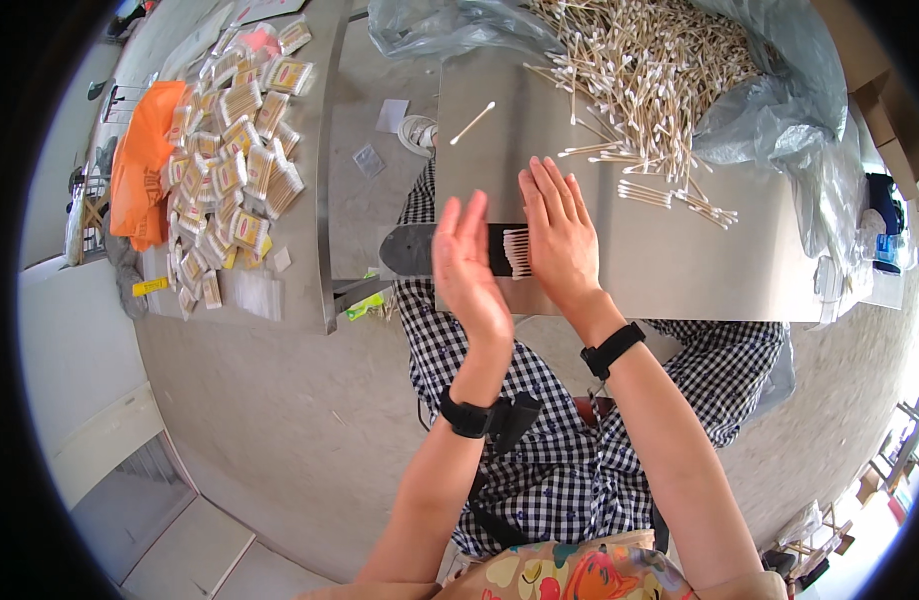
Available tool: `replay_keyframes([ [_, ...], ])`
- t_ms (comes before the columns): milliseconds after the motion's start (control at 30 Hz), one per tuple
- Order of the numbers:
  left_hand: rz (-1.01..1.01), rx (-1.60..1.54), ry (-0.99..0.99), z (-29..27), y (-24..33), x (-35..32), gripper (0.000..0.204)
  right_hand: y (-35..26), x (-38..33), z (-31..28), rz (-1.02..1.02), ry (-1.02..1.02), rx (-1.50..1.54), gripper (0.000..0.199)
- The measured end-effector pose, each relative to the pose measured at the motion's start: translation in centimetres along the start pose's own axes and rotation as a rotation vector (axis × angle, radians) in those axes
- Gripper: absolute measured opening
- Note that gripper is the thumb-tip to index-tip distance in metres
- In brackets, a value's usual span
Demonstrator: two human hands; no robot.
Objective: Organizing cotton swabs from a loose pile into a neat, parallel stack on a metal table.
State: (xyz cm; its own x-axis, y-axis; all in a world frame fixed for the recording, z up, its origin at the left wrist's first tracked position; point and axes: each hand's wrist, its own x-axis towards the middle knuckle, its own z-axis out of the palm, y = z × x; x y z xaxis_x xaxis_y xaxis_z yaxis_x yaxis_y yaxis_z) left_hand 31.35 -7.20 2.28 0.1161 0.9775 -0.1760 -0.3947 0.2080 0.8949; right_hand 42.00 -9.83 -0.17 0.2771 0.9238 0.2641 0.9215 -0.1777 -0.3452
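A short row of cotton swabs [518, 254] lies side by side across a dark, round-ended strip [410, 250] at the table's near edge. My left hand [468, 265] is over the strip, left of the row, with its fingers stretched and slightly blurred. Flat and with straight fingers, my right hand [563, 235] is against the row's right side and covers part of the strip. Neither hand grips anything. Beyond my hands, a big heap of loose cotton swabs [645, 70] spreads over the metal table [720, 260]. One single swab [473, 123] lies apart, up and left.
Clear plastic sheeting [780, 125] surrounds the heap. Small swab packs [230, 170] are piled on another metal table [305, 200] at left, beside an orange bag [145, 165]. A gap separates the tables. Cardboard boxes [895, 120] stand at far right.
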Motion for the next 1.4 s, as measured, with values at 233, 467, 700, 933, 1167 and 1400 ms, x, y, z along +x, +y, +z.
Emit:
replay_keyframes([
  [233,0.005,0.017,-0.092,-0.1,-1.2,0.3,0.060,-0.6,0.2,-0.1,-0.019,-0.046,0.069,0.048],
  [467,0.001,-0.023,-0.103,0.5,-1.1,-0.4,0.061,-1.2,0.3,0.1,-0.035,-0.063,0.061,0.048],
  [700,0.029,0.054,-0.054,-2.4,3.2,0.6,0.047,-1.2,0.2,0.4,-0.063,-0.058,-0.093,0.048],
  [933,-0.430,0.888,-0.458,-6.9,8.1,-0.8,0.015,-0.7,0.2,0.4,-0.066,-0.011,-0.048,0.047],
  [1167,-0.068,0.971,-0.526,-5.4,4.1,-3.5,0.017,-0.8,0.2,0.8,-0.047,-0.038,0.013,0.050],
  [1400,0.042,0.938,-0.477,-5.4,2.9,-2.8,0.016,-1.1,0.3,0.5,-0.028,-0.047,0.043,0.053],
])
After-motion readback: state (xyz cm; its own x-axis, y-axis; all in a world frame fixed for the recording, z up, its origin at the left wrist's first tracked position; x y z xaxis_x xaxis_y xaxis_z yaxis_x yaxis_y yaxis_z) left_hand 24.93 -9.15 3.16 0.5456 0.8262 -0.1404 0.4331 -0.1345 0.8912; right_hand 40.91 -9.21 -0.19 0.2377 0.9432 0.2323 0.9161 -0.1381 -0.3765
